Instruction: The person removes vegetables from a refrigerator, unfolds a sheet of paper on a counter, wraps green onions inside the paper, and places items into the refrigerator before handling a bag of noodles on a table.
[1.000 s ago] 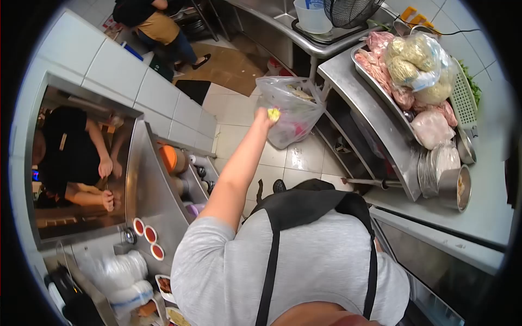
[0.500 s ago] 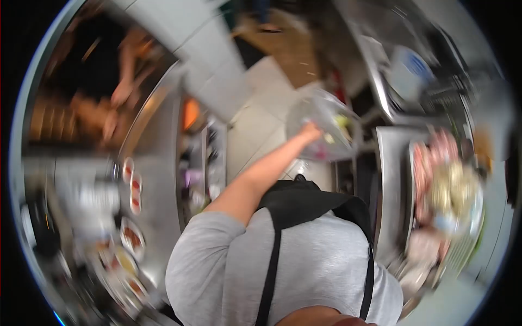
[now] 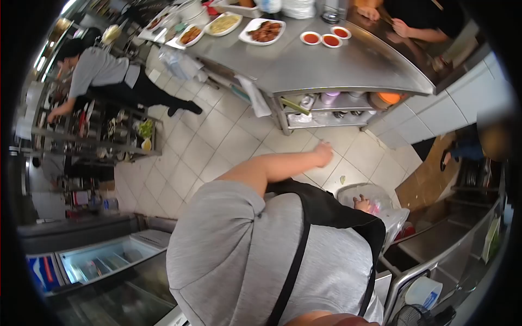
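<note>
My left hand (image 3: 324, 154) is stretched out over the tiled floor, slightly blurred. Its fingers are loosely bent and apart, and nothing shows in them. Close to my body, my right hand (image 3: 361, 204) is at the clear plastic bag (image 3: 392, 217) lining a bin, its fingers spread; whether they touch the plastic is unclear. Something pink (image 3: 374, 208) shows inside the bag. A small pale green scrap (image 3: 342, 179) lies on the floor beside the bin.
A steel counter (image 3: 304, 65) ahead bears a plate of browned food (image 3: 265, 31) and red sauce cups (image 3: 311, 37). One co-worker (image 3: 103, 68) bends over a rack at left; another's hands (image 3: 401, 27) are at upper right. A glass-topped freezer (image 3: 109, 258) stands behind left.
My view has swung left, bringing the counter ahead. My left hand has come away from the bagged bin and is now over the floor. My right hand now shows at the bag.
</note>
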Motion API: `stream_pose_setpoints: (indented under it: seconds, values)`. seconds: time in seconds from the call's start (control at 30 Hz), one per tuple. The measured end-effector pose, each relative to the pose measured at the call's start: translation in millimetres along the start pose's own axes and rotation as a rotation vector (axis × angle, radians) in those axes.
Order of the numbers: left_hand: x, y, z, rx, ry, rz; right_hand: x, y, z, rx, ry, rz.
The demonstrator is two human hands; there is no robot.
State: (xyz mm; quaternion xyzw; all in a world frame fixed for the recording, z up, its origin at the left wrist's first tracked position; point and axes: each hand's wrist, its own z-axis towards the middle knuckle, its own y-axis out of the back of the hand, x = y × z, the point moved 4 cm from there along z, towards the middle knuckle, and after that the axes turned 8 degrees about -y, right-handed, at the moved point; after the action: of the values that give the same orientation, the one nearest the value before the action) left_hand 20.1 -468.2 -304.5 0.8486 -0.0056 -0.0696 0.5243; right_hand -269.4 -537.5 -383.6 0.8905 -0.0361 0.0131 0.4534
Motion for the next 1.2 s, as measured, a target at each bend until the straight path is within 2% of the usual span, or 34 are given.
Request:
stream_pose_setpoints:
  seconds: [0.03,0.07,0.1,0.13,0.17,0.23,0.33,0.43,0.5,0.57,0.63,0.67,0.7,0.73,0.83,0.9,0.97,1.03,1.07,1.13,1.17,1.2]
  values:
    - [36.1,-21.0,-28.0,0.045,0.037,-0.386,12.0,-7.1,-8.3,0.02,0.025,-0.045]
    - [78.3,-69.7,-39.3,0.041,0.024,-0.516,26.1,-15.8,-18.4,0.04,0.048,-0.087]
    - [99.2,-54.5,-93.0,0.207,0.4,-0.499,40.3,-24.5,-28.3,0.057,0.067,-0.129]
    - [133.9,-78.4,-125.3,0.35,0.475,-0.258,55.9,-33.3,-36.6,0.066,0.132,-0.153]
    - [158.4,-85.7,-163.9,0.256,0.557,-0.128,72.9,-42.4,-44.7,0.076,0.195,-0.179]
    - [212.4,-121.9,-225.6,0.143,0.792,-0.534,114.8,-68.5,-59.9,0.096,0.325,-0.233]
    - [277.6,-160.7,-293.6,0.182,0.655,-0.717,188.6,-131.9,-65.3,0.268,0.622,-0.176]
    - [348.6,-205.2,-330.9,-0.146,0.759,-0.802,302.6,-166.9,-120.8,0.302,0.842,-0.276]
    - [362.6,-186.1,-361.4,-0.337,0.765,-0.917,378.3,-197.0,-160.2,0.236,1.082,-0.325]
    - [378.2,-178.7,-379.2,-0.557,0.797,-1.064,466.0,-207.0,-208.1,0.163,1.208,-0.513]
    - [391.5,-190.3,-381.7,-0.791,0.844,-1.237,556.5,-206.5,-249.8,-0.009,1.399,-0.661]
    - [396.3,-195.2,-385.1,-0.807,0.848,-1.279,606.7,-206.5,-265.1,-0.003,1.387,-0.827]
    - [395.3,-198.9,-386.3,-0.821,0.848,-1.326,652.2,-210.7,-268.3,-0.094,1.423,-0.853]
    - [391.9,-206.3,-387.3,-0.83,0.85,-1.372,695.5,-205.1,-289.7,-0.317,1.472,-1.038]
    - [382.4,-246.7,-390.5,-0.825,0.835,-1.559,812.7,-216.4,-260.7,-0.591,1.53,-1.113]
    - [365.0,-286.2,-394.5,-0.895,0.904,-1.577,869.5,-210.5,-248.1,-0.647,1.181,-1.266]
    - [359.5,-321.7,-406.2,-0.905,1.009,-1.6,934.8,-234.9,-92.7,-0.86,1.051,-1.29]
    - [346.5,-354.1,-416.8,-0.817,1.123,-1.658,924.4,-216.6,-213.3,-0.719,0.897,-1.925]
    - [344.7,-366.0,-419.1,-0.81,1.153,-1.691,928.7,-216.7,-214.0,-0.689,0.837,-1.917]
    - [340.5,-384.9,-420.5,-0.797,1.216,-1.753,938.2,-216.0,-195.4,-0.643,0.748,-1.621]
    - [343.3,-386.4,-419.2,-0.787,1.214,-1.737,942.6,-209.5,-187.8,-0.563,0.718,-0.971]
    - [348.8,-388.2,-417.0,-0.78,1.214,-1.72,945.9,-208.5,-179.6,-0.541,0.735,-0.653]
